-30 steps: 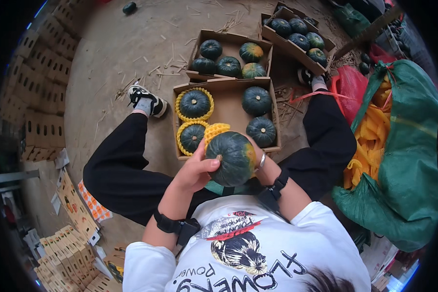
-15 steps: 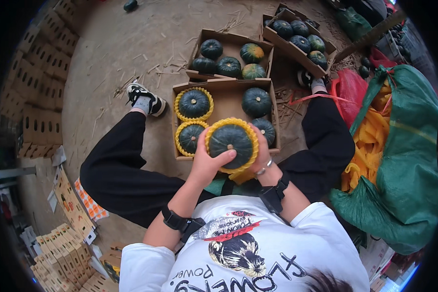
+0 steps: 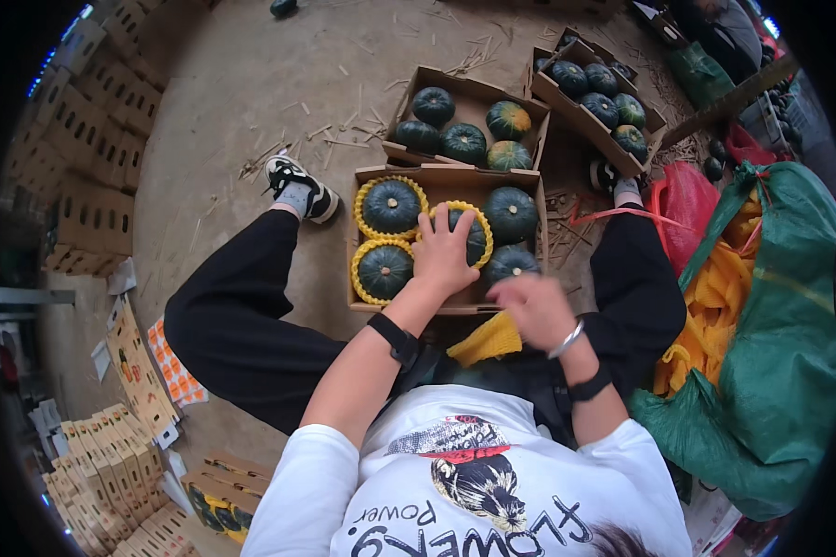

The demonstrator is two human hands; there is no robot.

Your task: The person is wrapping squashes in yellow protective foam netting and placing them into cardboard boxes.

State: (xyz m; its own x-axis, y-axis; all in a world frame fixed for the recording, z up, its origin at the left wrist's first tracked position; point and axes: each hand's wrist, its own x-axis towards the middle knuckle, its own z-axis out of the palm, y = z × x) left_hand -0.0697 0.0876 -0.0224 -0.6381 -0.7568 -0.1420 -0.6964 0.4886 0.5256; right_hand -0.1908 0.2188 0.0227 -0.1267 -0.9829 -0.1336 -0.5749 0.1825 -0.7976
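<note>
The left hand (image 3: 444, 262), fingers spread, rests over a netted pumpkin (image 3: 475, 241) inside the cardboard box (image 3: 478, 176) (probably heavy, hard and smooth; best cupped from both sides through its soft net). Whether the blurred right hand (image 3: 535, 308) is closed, I cannot tell.

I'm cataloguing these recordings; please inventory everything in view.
Near box: one, brown, centre
Netted pumpkins: three, green, near box's left and middle
Bare pumpkins: two, green, near box's right
Second box: one, brown, beyond, holding five pumpkins
Farther boxes: count unclear, brown, beyond right, holding pumpkins
Loose foam: one, yellow, below near box
Sack: one, green, right, holding yellow foam
Bag: one, reddish, beside sack
Stacked cartons: many, brown, left
Trousers: one pair, black, flanking near box
Left hand: one, on middle netted pumpkin
Right hand: one, blurred, by loose foam
</note>
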